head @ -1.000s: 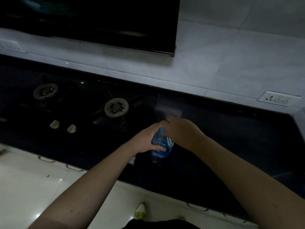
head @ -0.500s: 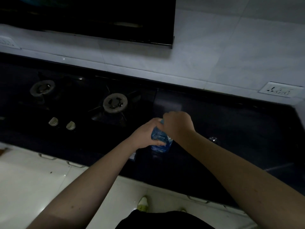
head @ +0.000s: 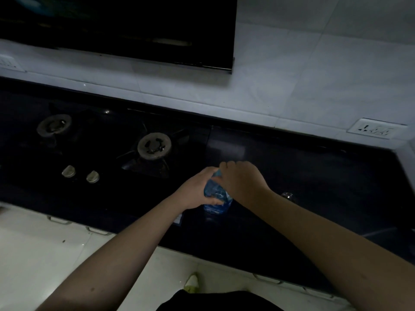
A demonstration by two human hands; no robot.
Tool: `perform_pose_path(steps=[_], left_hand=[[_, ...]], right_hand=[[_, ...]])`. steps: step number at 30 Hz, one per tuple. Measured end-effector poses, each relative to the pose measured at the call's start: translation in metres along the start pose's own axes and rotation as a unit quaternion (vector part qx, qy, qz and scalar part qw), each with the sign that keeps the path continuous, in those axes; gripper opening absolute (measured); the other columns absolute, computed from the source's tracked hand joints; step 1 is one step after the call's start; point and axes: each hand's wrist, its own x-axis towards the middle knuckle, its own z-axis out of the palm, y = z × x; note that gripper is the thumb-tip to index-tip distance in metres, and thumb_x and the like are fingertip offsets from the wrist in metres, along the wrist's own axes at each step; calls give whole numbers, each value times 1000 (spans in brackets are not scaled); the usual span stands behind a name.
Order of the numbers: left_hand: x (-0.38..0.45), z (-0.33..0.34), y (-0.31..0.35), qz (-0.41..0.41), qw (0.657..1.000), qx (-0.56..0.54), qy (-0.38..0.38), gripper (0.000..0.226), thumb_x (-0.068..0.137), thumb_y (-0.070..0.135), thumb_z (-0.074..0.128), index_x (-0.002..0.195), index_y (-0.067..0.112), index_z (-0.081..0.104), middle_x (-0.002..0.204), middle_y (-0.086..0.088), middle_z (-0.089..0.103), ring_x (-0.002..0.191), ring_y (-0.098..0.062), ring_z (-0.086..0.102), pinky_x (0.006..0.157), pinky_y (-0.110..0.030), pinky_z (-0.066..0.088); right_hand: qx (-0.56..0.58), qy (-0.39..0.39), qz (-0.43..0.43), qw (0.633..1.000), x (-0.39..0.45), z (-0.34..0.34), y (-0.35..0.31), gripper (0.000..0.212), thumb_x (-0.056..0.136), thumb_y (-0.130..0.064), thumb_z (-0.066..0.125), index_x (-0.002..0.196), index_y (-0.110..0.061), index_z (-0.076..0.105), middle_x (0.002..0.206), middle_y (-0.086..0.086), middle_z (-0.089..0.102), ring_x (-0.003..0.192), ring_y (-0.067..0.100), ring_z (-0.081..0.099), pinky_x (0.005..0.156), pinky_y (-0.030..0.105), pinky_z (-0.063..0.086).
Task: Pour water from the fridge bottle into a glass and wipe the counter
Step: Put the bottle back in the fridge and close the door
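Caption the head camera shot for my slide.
Left hand steadies blue bottle on dark counter; right hand grips its top.

Overall light: dim and bluish; I see my kitchen underexposed.
Brightest areas: the pale wall tiles (head: 292, 81) and the white floor (head: 33, 254).
Darkest areas: the black counter (head: 314, 176) and the hood (head: 134, 23), whose detail sinks into shadow.
Glare: small glints on the hob (head: 107, 112); a faint pale reflection behind my right hand (head: 241, 178).
Sharpness: soft and grainy; the blue bottle (head: 216, 198) reads as a smear.
Distortion: wide-angle bowing of the counter's edges.
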Motion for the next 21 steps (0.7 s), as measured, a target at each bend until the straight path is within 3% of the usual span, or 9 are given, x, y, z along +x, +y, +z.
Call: perform_pose_path(steps=[3, 7, 10, 14, 18, 21], left_hand=[[0, 1, -1, -3, 1000, -4, 14, 79, 70, 31, 88, 131, 39, 39, 124, 17, 48, 111, 11, 48, 90, -3, 36], [0, 0, -2, 0, 1000, -2, 14, 76, 72, 28, 87, 126, 43, 36, 121, 27, 42, 106, 22, 44, 83, 3, 33], [0, -1, -2, 7, 1000, 4, 1, 77, 73, 34, 86, 131, 39, 37, 125, 23, 43, 109, 11, 47, 88, -2, 34], [2, 0, -3, 21, 1000, 22, 5, 85, 72, 42, 85, 141, 26, 37, 130, 16, 44, 114, -1, 48, 96, -20, 42], [1, 3, -3, 26, 999, 23, 26, 84, 71, 40, 86, 139, 26, 39, 127, 17, 44, 112, 0, 49, 96, -23, 43], [2, 4, -5, 27, 999, 24, 27, 85, 70, 41, 86, 139, 27, 39, 129, 18, 45, 113, 1, 48, 95, -20, 42]], right_hand=[[8, 7, 64, 998, 7, -2, 2, 45, 103, -47, 28, 110, -11, 53, 91, 4, 61, 69, 21, 55, 57, 31, 35], [52, -32, 125, 990, 15, -3, -1, 51, 100, -53, 27, 87, -15, 57, 66, -1, 53, 55, 17, 50, 50, 28, 39], [47, 11, 92, 995, 9, 3, 6, 54, 99, -58, 23, 94, -16, 55, 77, 0, 58, 62, 18, 55, 53, 30, 42], [33, 48, 11, 998, 0, 12, 18, 49, 99, -56, 27, 111, -16, 52, 102, 4, 59, 84, 22, 59, 65, 32, 41], [79, 48, 30, 995, 8, 12, 15, 46, 98, -53, 33, 102, -14, 57, 98, 5, 62, 86, 24, 60, 70, 33, 43], [122, 65, 62, 988, 8, 18, 11, 43, 97, -52, 41, 87, -13, 57, 85, 6, 63, 76, 26, 61, 62, 31, 37]])
